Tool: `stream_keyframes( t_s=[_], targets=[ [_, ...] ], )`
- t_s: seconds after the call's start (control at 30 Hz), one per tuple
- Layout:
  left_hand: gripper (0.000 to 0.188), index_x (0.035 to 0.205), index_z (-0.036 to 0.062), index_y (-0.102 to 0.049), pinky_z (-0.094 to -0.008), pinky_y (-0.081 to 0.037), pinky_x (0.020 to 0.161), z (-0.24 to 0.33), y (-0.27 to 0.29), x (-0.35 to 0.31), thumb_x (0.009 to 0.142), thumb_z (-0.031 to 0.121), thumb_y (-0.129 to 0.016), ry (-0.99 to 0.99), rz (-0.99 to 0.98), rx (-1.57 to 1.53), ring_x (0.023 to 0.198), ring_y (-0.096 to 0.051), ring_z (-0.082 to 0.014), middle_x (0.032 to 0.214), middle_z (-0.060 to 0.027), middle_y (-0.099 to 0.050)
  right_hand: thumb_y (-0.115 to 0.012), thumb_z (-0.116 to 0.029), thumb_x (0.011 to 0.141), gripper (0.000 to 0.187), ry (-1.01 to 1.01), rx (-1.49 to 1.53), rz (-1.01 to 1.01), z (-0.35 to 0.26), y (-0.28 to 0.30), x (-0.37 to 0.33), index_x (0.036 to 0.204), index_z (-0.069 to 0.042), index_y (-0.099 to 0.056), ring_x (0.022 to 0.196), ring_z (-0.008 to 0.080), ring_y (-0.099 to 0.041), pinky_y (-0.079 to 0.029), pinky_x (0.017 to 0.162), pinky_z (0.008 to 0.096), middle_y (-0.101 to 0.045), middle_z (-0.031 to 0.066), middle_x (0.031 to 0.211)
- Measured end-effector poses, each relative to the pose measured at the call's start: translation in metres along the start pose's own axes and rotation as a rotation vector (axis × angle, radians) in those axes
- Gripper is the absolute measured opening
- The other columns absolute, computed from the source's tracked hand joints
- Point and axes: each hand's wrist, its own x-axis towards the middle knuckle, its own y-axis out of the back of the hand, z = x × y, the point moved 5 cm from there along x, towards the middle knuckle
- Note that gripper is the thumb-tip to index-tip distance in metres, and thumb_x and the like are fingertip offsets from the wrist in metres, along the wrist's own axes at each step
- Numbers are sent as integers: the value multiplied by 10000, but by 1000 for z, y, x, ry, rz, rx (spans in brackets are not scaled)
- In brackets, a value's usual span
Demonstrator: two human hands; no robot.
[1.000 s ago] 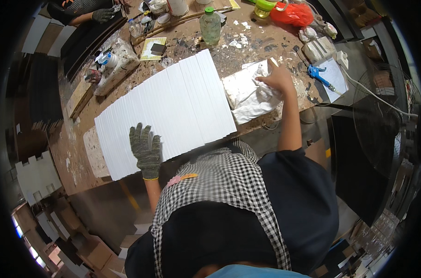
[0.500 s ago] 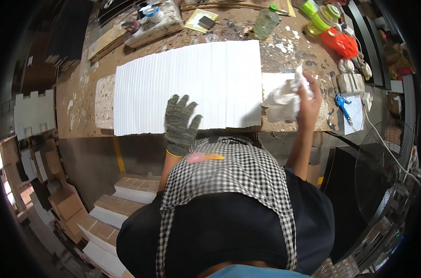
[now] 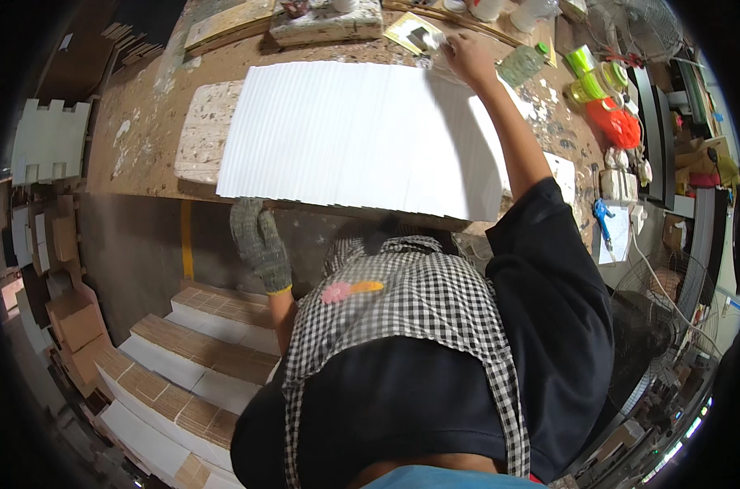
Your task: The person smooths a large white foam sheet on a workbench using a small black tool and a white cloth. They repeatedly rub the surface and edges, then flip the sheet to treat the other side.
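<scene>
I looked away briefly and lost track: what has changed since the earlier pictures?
The right hand has carried the white cloth from beside the right end of the white strips to their far edge. The gloved left hand has drawn back from over the strips to their near edge. The strips, bottle and blue air gun stayed put.

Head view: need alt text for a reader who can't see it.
A bare right hand holds a white cloth at the far edge of closely packed white strips over a paint-stained brown workbench. The left hand, in a grey-green knitted glove, is at their near edge, toward the left. A green-capped plastic bottle is right of the right hand.
</scene>
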Motion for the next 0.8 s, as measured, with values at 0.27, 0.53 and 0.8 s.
stream_keyframes(
  t_s=[0.27, 0.53, 0.8],
  targets=[
    [247, 1210, -5, -671, -453, -464, 1051, -80, 15, -54, 1025, 129, -577, 470, -36, -159, 1189, -596, -326, 1286, -169, -648, -523, -620, 992, 556, 734, 269, -204, -234, -1, -168, 1457, -317, -552, 1422, 332, -441, -314, 1163, 638, -485, 87, 1544],
    [244, 1218, -3, -669, -429, -461, 1069, -76, 17, -47, 1032, 112, -562, 284, -52, -168, 1214, -591, -303, 1320, -162, -629, -433, -648, 1026, 622, 123, -313, -269, -62, -75, 62, 1352, -173, -666, 897, 277, -705, -612, 773, 429, -753, 122, 956],
    [289, 1282, -4, -631, -432, -436, 1105, -80, 23, -79, 1039, 139, -567, 360, -48, -125, 1272, -554, -316, 1362, -170, -604, -567, -419, 975, 423, 114, 440, -216, -197, -60, 15, 1277, -161, -711, 968, 290, -717, -560, 903, 495, -736, 158, 1161]
  ],
)
